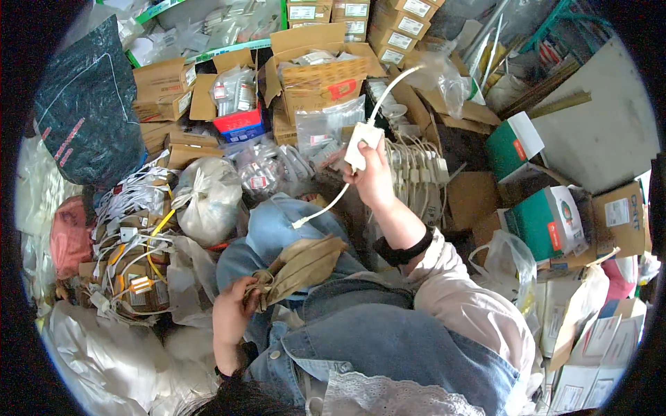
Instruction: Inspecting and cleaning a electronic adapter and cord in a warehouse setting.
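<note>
In my right hand point(374, 179) is a small white power adapter box point(361, 144), gripped by its lower edge and held up in front of me. A white cable runs out of each end: one arcs up to the right, the other hangs down toward my left over my knee. My left hand point(234, 310) is closed on a crumpled tan cloth point(302, 269) that lies across my lap. Just beyond my right hand stands a row of similar white adapters point(416, 170) with their cables looped over the top.
On the left, a tangle of white and yellow cables point(142, 256) sits beside a tied white plastic bag point(208, 197). Open cardboard boxes point(322, 87) with bagged parts stand ahead. Green-and-white cartons point(544, 222) and a clear plastic bag point(510, 260) are on the right.
</note>
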`<state>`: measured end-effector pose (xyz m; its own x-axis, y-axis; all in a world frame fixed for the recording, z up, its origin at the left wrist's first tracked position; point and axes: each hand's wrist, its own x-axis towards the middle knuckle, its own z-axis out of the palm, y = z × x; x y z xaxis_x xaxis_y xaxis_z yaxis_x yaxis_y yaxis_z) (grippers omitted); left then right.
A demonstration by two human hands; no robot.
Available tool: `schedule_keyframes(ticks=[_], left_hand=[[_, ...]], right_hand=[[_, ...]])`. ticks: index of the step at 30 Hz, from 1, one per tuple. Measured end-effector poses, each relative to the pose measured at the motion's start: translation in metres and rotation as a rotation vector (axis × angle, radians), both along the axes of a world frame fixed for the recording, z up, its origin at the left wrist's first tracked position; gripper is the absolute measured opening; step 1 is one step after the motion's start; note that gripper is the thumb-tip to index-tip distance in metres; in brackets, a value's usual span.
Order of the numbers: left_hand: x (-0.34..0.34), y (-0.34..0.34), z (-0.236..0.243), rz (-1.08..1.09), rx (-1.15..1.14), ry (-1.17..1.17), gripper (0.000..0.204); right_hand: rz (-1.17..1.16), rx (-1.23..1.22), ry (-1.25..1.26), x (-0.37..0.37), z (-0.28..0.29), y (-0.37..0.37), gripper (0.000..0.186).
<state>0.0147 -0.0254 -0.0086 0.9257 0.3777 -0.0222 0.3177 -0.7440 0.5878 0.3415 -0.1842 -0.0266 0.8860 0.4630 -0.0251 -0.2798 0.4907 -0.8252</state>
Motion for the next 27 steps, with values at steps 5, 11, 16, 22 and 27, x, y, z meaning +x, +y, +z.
schedule_keyframes(ticks=[5,11,16,22,27], left_hand=[[-0.004,0.0,-0.002,-0.001,0.021,-0.01,0.022],[-0.01,0.0,-0.007,-0.029,0.032,0.013,0.023],[-0.015,0.004,-0.014,-0.036,0.008,0.015,0.023],[-0.018,0.004,-0.019,-0.041,-0.006,0.007,0.023],[-0.017,0.004,-0.02,-0.05,0.017,0.049,0.023]], right_hand=[[-0.04,-0.152,-0.01,0.026,-0.001,-0.024,0.034],[-0.13,-0.228,-0.012,0.052,0.007,-0.054,0.039],[-0.286,-0.663,-0.091,0.056,0.023,-0.066,0.038],[0.05,-0.234,-0.084,0.041,0.04,-0.065,0.027],[0.185,-0.335,-0.242,0.027,0.051,-0.054,0.044]])
